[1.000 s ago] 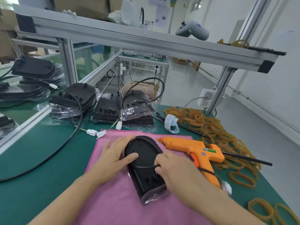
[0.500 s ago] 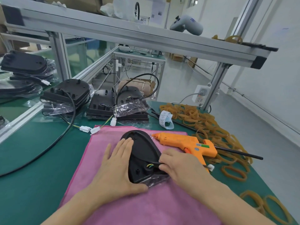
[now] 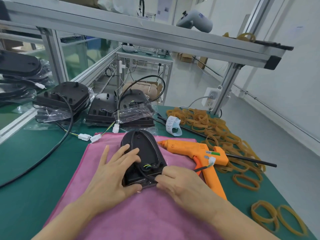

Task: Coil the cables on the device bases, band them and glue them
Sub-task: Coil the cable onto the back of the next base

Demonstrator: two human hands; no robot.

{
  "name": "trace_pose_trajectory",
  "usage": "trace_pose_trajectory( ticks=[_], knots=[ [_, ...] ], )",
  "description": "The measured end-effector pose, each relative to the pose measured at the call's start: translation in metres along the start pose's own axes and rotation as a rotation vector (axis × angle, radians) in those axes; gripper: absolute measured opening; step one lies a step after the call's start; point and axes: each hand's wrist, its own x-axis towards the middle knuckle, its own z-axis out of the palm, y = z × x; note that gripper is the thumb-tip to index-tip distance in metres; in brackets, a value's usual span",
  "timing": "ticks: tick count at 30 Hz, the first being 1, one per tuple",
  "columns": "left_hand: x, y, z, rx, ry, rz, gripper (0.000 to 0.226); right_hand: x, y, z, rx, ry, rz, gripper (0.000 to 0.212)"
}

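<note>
Your left hand (image 3: 112, 172) lies flat with straight fingers pressing on the black teardrop-shaped plastic device base (image 3: 143, 153), thumb tucked against its near edge. Your right hand (image 3: 180, 186) pinches the thin black cable (image 3: 147, 175) right at the base's near right corner, fingers curled round it. That cable is already looped along the rim of the base, and its free end with a white plug (image 3: 211, 160) pokes out past your right hand, lying over the orange plastic glue gun (image 3: 195, 149).

The base sits in the middle of a pink cloth mat (image 3: 138, 213) spread on the green table (image 3: 31, 179), with a bit of clear plastic wrap under its near end. The glue gun lies just right of the base, nozzle pointing left, handle toward you. Further right there's a big scatter of tan rubber bands (image 3: 207, 122), a few loose ones near the table's right edge. A small roll of white paper labels (image 3: 174, 125) sits behind the gun.

At the back of the table, more black bases (image 3: 69, 97) are stacked in clear bags, cables and white connectors (image 3: 84, 136) trailing toward the mat. A grey handheld controller (image 3: 195, 21) rests on the aluminium shelf (image 3: 121, 30) overhead.
</note>
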Motion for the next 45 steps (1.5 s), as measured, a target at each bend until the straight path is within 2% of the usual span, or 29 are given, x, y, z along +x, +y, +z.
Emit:
trace_pose_trajectory(
  ticks=[3, 7, 13, 15, 20, 23, 26, 30, 33, 36, 39, 41, 45],
  knots=[
    [-0.002, -0.004, 0.001, -0.117, 0.016, 0.024, 0.053, -0.002, 0.006, -0.003, 0.014, -0.022, 0.024, 0.030],
    [0.002, -0.013, -0.008, -0.226, -0.079, -0.001, 0.054, 0.001, 0.024, -0.021, -0.076, 0.013, -0.002, 0.012],
    [0.006, -0.023, -0.013, -0.277, -0.148, 0.010, 0.054, 0.030, 0.047, -0.034, -0.170, -0.102, -0.074, 0.013],
    [0.005, -0.023, -0.014, -0.272, -0.150, 0.013, 0.054, 0.039, 0.049, -0.035, -0.223, -0.093, -0.123, 0.005],
    [-0.001, -0.013, -0.018, -0.137, -0.150, 0.061, 0.077, 0.045, 0.054, -0.027, -0.287, -0.052, -0.201, 0.009],
    [-0.002, 0.004, -0.015, 0.208, -0.109, 0.271, 0.087, 0.042, 0.054, -0.018, -0.241, -0.015, -0.192, 0.013],
    [-0.002, 0.009, -0.010, 0.236, -0.118, 0.327, 0.083, 0.037, 0.054, -0.013, -0.064, 0.002, -0.084, 0.013],
    [-0.001, 0.007, -0.011, 0.232, -0.091, 0.366, 0.068, 0.037, 0.052, -0.002, 0.401, 0.069, 0.347, 0.018],
    [0.000, 0.007, -0.012, 0.300, -0.082, 0.382, 0.054, 0.046, 0.049, 0.009, 0.562, 0.102, 0.530, 0.011],
    [-0.002, 0.007, -0.012, 0.356, -0.102, 0.383, 0.053, 0.053, 0.047, 0.013, 0.578, 0.088, 0.589, 0.011],
    [-0.004, 0.006, -0.012, 0.363, -0.107, 0.377, 0.052, 0.061, 0.048, 0.011, 0.491, -0.002, 0.602, 0.039],
    [-0.004, 0.005, -0.014, 0.289, -0.114, 0.375, 0.051, 0.064, 0.047, 0.009, 0.454, -0.046, 0.617, 0.048],
    [-0.006, -0.001, -0.022, 0.074, -0.139, 0.401, 0.044, 0.056, 0.040, 0.010, 0.392, 0.004, 0.601, 0.035]
  ],
)
